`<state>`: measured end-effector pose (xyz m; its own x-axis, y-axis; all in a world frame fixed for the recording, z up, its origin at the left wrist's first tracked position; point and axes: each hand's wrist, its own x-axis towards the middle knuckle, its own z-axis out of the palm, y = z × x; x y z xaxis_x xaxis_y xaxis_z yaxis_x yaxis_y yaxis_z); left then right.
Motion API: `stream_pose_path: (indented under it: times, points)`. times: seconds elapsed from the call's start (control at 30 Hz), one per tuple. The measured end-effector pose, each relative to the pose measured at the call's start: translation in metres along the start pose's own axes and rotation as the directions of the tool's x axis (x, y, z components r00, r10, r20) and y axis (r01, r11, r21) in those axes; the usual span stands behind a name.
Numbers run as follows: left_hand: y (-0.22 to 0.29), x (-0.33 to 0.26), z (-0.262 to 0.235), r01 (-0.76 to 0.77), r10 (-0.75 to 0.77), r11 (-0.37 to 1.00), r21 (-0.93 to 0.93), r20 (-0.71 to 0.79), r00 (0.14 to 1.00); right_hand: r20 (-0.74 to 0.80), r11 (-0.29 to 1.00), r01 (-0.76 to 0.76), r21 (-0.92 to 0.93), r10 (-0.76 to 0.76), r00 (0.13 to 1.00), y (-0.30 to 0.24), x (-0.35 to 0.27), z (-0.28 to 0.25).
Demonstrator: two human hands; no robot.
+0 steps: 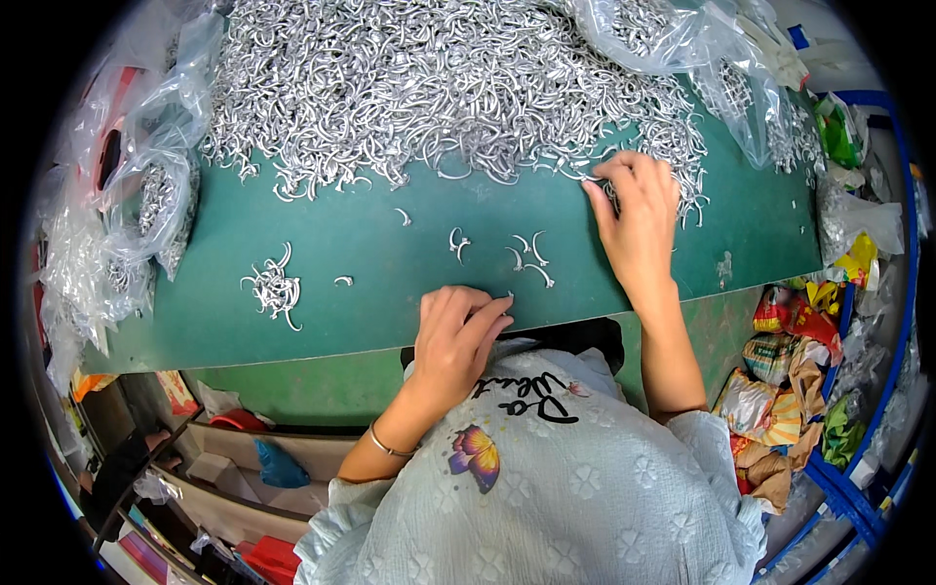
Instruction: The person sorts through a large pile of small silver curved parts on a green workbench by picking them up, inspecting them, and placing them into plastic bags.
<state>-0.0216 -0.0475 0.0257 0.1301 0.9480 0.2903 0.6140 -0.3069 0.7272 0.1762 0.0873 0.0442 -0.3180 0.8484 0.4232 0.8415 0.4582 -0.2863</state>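
The small metal hooks (439, 88) are silver, curved and shiny, heaped along the far edge of the green bench (390, 292). The right hand (639, 219) rests with loose fingers on the heap's near fringe. The left hand (456, 336) pinches one hook at the near edge. Some open green surface lies between them.

Left of the green table top (390, 292) lie clear plastic bags (127, 205), crumpled. Right of it stands a blue-framed bin (877, 429) of coloured wrappers (780, 390) (mostly foil). Below its left end, open drawers (224, 468).
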Motion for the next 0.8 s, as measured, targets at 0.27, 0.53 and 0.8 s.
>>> stream_pose_path:
  times: [0.27,0.53,0.8]
  points:
    - [-0.002,-0.001,0.002,0.004,-0.005,1.000,-0.011,-0.021,1.000,0.116,0.996,-0.004,0.091,-0.006,0.993,-0.010,-0.017,-0.013]
    - [-0.004,0.000,0.001,-0.057,0.054,0.996,-0.074,-0.035,0.998,0.305,0.858,0.100,0.504,-0.285,0.908,-0.055,-0.031,-0.021]
    - [0.003,0.008,-0.007,-0.036,0.034,0.998,0.049,0.044,0.998,0.175,0.868,-0.010,0.496,-0.089,0.981,-0.039,-0.022,-0.020]
